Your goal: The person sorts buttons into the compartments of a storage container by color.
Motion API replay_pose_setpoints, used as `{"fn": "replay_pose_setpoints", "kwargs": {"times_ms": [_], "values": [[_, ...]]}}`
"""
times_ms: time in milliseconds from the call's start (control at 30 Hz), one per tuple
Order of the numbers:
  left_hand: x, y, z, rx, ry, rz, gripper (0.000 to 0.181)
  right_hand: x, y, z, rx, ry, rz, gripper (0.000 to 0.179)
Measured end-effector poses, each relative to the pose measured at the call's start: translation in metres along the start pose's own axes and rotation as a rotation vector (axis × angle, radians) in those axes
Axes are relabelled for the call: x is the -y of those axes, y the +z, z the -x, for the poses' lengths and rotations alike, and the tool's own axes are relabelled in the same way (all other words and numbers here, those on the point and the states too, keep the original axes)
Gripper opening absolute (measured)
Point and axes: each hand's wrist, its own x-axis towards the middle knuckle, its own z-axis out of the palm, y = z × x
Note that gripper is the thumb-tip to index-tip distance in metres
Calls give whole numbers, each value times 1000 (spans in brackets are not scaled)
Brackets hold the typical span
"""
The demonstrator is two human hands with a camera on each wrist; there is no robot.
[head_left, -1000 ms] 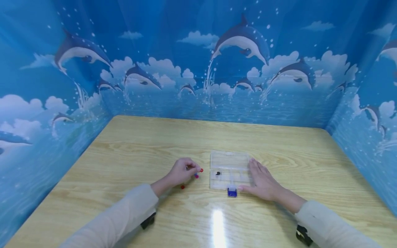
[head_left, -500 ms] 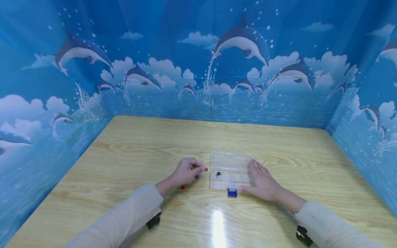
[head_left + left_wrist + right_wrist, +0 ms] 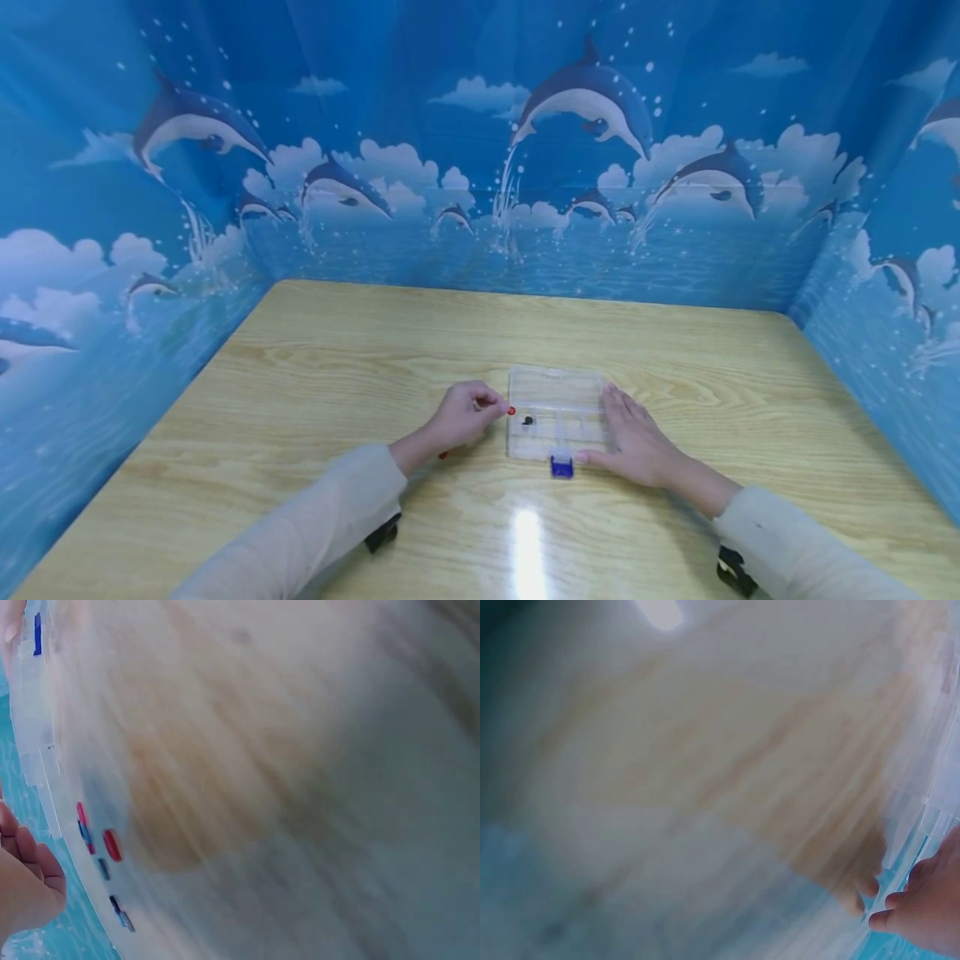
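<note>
My left hand [image 3: 467, 414] pinches a small red ring-shaped bead [image 3: 512, 411] between thumb and forefinger, at the left edge of a clear plastic compartment box [image 3: 581, 427]. The box lies open, its see-through lid [image 3: 557, 385] folded back away from me and a blue latch [image 3: 562, 467] on its near side. In a left compartment sits a small black piece [image 3: 528, 421]. Against the box's right side rests my right hand [image 3: 637, 437], fingers extended. In the left wrist view, the left hand [image 3: 26, 877] shows only partly and its pinched bead is out of sight.
Several small pieces lie on the table near the left hand, among them a red one [image 3: 112, 845], a pink one [image 3: 82, 813] and a dark one [image 3: 103, 868]. A dolphin-print curtain [image 3: 450, 150] surrounds the wood-grain table [image 3: 390, 325].
My left hand has moved right with the red bead, from the loose pieces to the box's left edge. The forearm now covers some of those pieces. My right hand and the box have stayed put.
</note>
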Motion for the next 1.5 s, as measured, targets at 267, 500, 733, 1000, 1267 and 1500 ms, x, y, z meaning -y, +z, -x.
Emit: {"fn": "replay_pose_setpoints", "kwargs": {"times_ms": [267, 500, 733, 1000, 1267, 1500], "values": [[-7, 9, -5, 32, -27, 13, 11, 1, 0, 1, 0, 1, 0, 103], [-9, 14, -6, 20, 17, 25, 10, 0, 0, 0, 5, 0, -6, 104], [-13, 19, -11, 27, -7, 8, 9, 0, 0, 0, -5, 1, 2, 104], [-19, 24, -15, 44, 18, 2, 8, 0, 1, 0, -8, 0, -5, 103], [-24, 29, -20, 55, 1, -80, 7, 0, 2, 0, -8, 1, -2, 104], [-29, 33, -24, 85, 57, -183, 6, 0, 1, -1, -6, 3, 4, 105]]}}
